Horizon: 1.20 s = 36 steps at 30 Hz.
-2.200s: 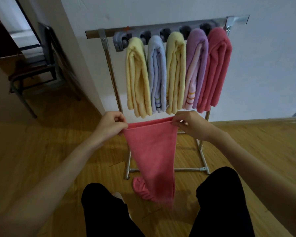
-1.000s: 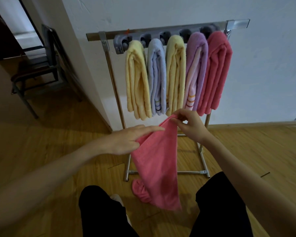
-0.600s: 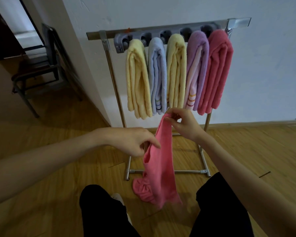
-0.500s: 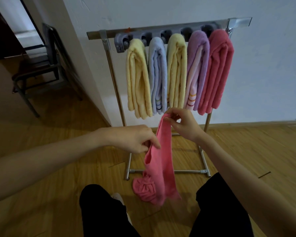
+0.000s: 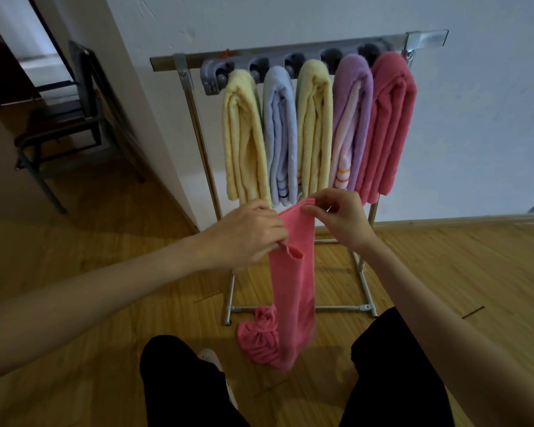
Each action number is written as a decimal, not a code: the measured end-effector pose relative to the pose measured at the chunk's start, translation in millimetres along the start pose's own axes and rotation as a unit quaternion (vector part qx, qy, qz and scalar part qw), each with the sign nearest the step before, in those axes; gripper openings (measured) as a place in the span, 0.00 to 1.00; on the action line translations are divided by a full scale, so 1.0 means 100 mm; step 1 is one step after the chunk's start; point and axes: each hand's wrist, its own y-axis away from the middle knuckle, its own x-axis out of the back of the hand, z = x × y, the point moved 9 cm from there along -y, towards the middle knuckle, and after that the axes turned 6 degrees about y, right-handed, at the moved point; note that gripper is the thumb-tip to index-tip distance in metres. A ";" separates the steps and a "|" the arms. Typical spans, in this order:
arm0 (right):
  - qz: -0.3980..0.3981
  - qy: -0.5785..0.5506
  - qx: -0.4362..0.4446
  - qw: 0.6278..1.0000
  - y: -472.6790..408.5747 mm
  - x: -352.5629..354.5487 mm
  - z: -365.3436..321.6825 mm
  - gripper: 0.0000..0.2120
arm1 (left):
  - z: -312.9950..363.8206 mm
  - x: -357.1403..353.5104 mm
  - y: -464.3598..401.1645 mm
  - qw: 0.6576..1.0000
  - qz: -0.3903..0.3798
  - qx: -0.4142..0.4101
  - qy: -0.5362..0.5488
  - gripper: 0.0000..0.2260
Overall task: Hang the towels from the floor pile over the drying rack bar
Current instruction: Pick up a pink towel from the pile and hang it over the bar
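Note:
A pink towel point(image 5: 293, 291) hangs folded lengthwise in front of me, its lower end bunched on the wooden floor. My right hand point(image 5: 339, 223) pinches its top edge. My left hand point(image 5: 247, 235) grips the towel's left side a little lower. Behind them stands the drying rack, whose metal bar point(image 5: 179, 60) carries several folded towels: a yellow towel point(image 5: 244, 140), a pale blue towel point(image 5: 279, 140), a second yellow towel point(image 5: 313, 134), a purple towel point(image 5: 349, 124) and a pink hung towel point(image 5: 389, 127). The left stretch of the bar is bare.
The rack's base frame point(image 5: 364, 307) rests on the floor by a white wall. A dark chair point(image 5: 62, 124) stands at the left near a doorway. My knees in black trousers point(image 5: 182, 383) are at the bottom of the view.
The towel was spread wide between both hands, then gathered into a narrow strip. My left hand let go of its corner, swept across and now grips the towel's side close to my right hand.

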 end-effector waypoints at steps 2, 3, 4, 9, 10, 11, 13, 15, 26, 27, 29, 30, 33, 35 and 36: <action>0.000 -0.024 -0.003 1.000 0.02 0.03 -0.04 0.04 | -0.09 0.06 0.00 0.998 0.033 0.037 0.024 0.14; -0.002 -0.041 -0.006 0.999 0.03 0.03 -0.06 0.05 | -0.13 0.08 -0.01 0.997 0.047 0.053 0.037 0.15; -0.006 -0.061 -0.011 0.998 0.04 0.04 -0.09 0.05 | -0.16 0.10 -0.01 0.994 0.062 0.069 0.051 0.15; -0.023 -0.145 -0.003 0.989 0.08 0.01 -0.25 0.07 | -0.23 0.22 -0.01 0.968 0.166 0.130 0.139 0.13; -0.025 -0.158 0.003 0.987 0.09 0.01 -0.28 0.07 | -0.24 0.25 0.01 0.960 0.188 0.141 0.155 0.13; -0.027 -0.168 0.007 0.985 0.10 0.01 -0.29 0.07 | -0.26 0.28 0.02 0.952 0.207 0.152 0.166 0.13; -0.033 -0.180 0.010 0.983 0.11 0.00 -0.32 0.06 | -0.28 0.31 0.06 0.941 0.237 0.166 0.176 0.15; -0.035 -0.188 0.004 0.982 0.11 -0.02 -0.32 0.07 | -0.29 0.32 0.08 0.935 0.251 0.174 0.179 0.14; -0.055 -0.195 -0.024 0.979 0.14 -0.10 -0.33 0.06 | -0.37 0.36 0.17 0.913 0.300 0.237 0.144 0.12; -0.061 -0.204 -0.029 0.977 0.14 -0.10 -0.32 0.07 | -0.38 0.37 0.17 0.911 0.303 0.240 0.145 0.12; -0.077 -0.224 -0.031 0.971 0.16 -0.11 -0.33 0.09 | -0.40 0.38 0.15 0.911 0.303 0.241 0.142 0.10; -0.084 -0.224 -0.018 0.971 0.16 -0.12 -0.35 0.11 | -0.40 0.38 0.14 0.911 0.303 0.243 0.141 0.09; -0.073 -0.226 0.003 0.971 0.16 -0.15 -0.38 0.15 | -0.44 0.40 0.10 0.908 0.305 0.247 0.144 0.12; -0.049 -0.229 -0.010 0.972 0.13 -0.15 -0.38 0.12 | -0.45 0.42 0.08 0.908 0.309 0.242 0.144 0.14; -0.040 -0.230 -0.016 0.972 0.11 -0.14 -0.38 0.11 | -0.46 0.43 0.08 0.908 0.314 0.239 0.140 0.14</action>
